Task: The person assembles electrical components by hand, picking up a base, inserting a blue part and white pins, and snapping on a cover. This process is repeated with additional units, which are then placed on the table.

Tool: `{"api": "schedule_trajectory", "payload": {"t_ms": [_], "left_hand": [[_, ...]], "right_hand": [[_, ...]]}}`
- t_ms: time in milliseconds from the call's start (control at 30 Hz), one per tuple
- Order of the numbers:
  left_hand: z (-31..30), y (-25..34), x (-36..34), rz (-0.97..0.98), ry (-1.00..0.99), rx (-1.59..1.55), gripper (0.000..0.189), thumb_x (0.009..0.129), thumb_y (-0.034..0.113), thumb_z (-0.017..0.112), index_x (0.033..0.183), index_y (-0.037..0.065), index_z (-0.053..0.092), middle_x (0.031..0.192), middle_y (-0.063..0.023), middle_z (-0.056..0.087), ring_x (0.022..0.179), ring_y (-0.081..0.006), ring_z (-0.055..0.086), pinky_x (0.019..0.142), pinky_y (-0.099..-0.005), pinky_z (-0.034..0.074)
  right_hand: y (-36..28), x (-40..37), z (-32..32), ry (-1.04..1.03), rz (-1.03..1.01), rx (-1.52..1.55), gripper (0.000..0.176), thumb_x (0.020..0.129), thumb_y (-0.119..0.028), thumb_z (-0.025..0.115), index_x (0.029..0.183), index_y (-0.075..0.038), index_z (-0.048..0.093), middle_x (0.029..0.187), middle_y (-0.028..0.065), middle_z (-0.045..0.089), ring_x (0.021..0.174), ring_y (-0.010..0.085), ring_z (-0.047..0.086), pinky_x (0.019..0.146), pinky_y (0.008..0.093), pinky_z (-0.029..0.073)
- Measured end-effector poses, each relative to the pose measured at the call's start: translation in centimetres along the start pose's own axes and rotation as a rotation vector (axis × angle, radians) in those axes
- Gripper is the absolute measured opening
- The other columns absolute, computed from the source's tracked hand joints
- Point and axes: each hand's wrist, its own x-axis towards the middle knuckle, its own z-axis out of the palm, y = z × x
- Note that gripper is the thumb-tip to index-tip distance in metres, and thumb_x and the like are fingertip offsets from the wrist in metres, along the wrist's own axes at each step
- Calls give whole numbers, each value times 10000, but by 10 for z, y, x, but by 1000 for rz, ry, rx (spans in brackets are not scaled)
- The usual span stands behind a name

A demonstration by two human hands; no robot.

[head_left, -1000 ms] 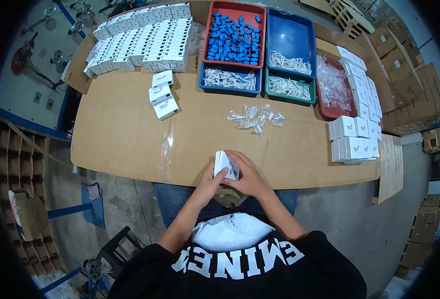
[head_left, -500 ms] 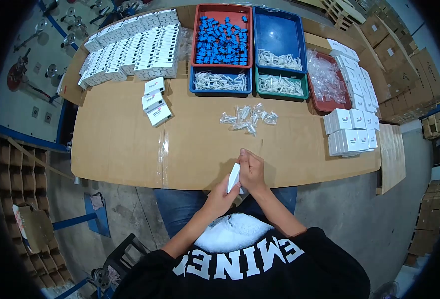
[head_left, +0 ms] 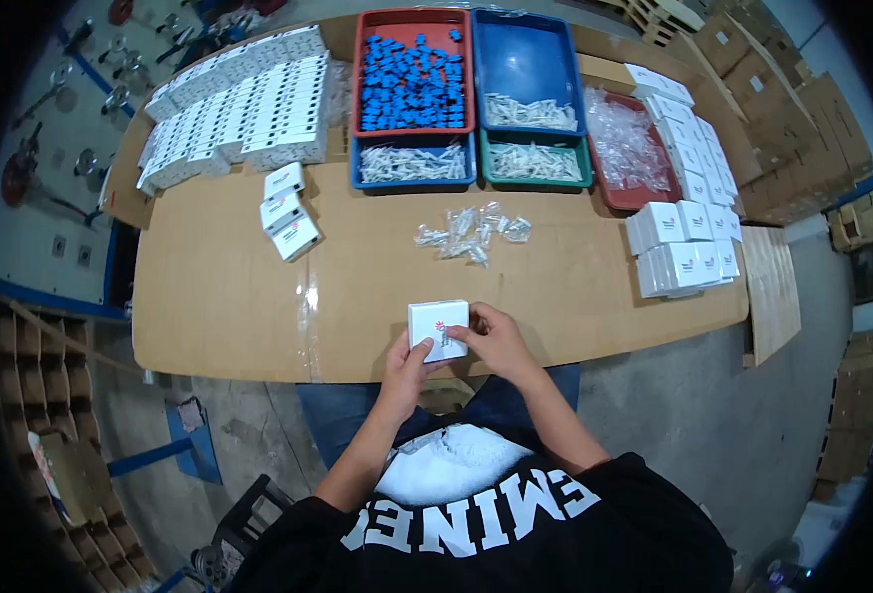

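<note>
Head view: left hand [head_left: 404, 364] and right hand [head_left: 493, 341] grip white box [head_left: 437, 326].

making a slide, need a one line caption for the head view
Left hand and right hand hold a small white box at the edge of a cardboard-covered table

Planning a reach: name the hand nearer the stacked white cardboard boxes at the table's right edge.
Right. The right hand is left of the stacked white boxes; the left hand is farther left, across the held white box.
</note>
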Motion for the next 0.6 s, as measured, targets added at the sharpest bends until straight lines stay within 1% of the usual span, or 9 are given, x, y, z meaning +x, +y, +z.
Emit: {"api": "schedule_trajectory", "payload": {"t_ms": [67,100,167,300,333,400,500,567,600], "left_hand": [[8,9,3,-48,43,177,390,1112,195,539,1477,57,545,1317,-113,677,1156,-220,701,917,-376,627],[8,9,7,-59,12,180,390,1112,195,539,1477,57,545,1317,-113,677,1156,-220,701,917,-376,627],[10,6,14,-57,8,183,387,1118,241,567,1452,45,568,1275,-90,685,1072,-178,719,848,-328,625],[12,0,24,-58,-144,229,523,1140,357,518,1573,67,478,1344,-86,664,1201,-157,664,918,-313,569],[15,-2,22,-51,-139,191,573,1146,393,494,1613,69,428,1421,-112,624,1258,-189,637,996,-320,536],[20,-8,24,15,-143,298,581,1147,393,489,1622,69,414,1456,-130,601,1269,-210,634,1011,-324,531],[-1,-29,32,118,-184,469,567,1142,354,512,1617,61,414,1545,-175,532,1305,-254,617,1056,-341,514],[-9,-36,36,123,-187,403,493,1114,149,574,1579,39,450,1538,-142,555,1274,-196,629,1051,-337,520],[-10,-36,38,132,-183,401,493,1114,149,574,1579,39,450,1538,-142,555,1274,-196,629,1051,-337,520]], "right_hand": [[-11,-10,10,342,-288,-230,618,827,-293,907,1335,-46,655,1281,168,655,1163,270,672,980,409,549],[-17,-13,6,373,-281,-238,618,827,-293,907,1335,-46,655,1281,168,655,1163,270,672,980,409,549],[-26,-18,-9,96,-599,-552,797,754,-334,922,1439,-95,592,1458,215,535,1334,372,565,1122,483,467],[-29,-22,-36,54,-518,-610,785,764,-352,880,1453,-117,585,1440,192,579,1332,405,553,1138,496,435],[-26,-19,-48,181,-532,-678,769,758,-370,876,1427,-113,596,1396,185,603,1323,387,566,1118,494,443],[-26,-7,-92,479,-541,-747,705,767,-378,879,1357,-99,614,1352,170,619,1283,365,597,1087,488,462],[-61,-4,-178,899,-414,-811,647,779,-418,886,1262,-79,622,1189,152,661,1115,367,653,959,507,511],[-58,2,-242,1187,-483,-1020,646,763,-458,903,1216,-85,633,1086,133,669,1005,362,658,879,512,522],[-54,3,-274,1236,-403,-1106,637,768,-492,890,1207,-103,642,1141,116,667,1069,346,640,905,514,500]]}}
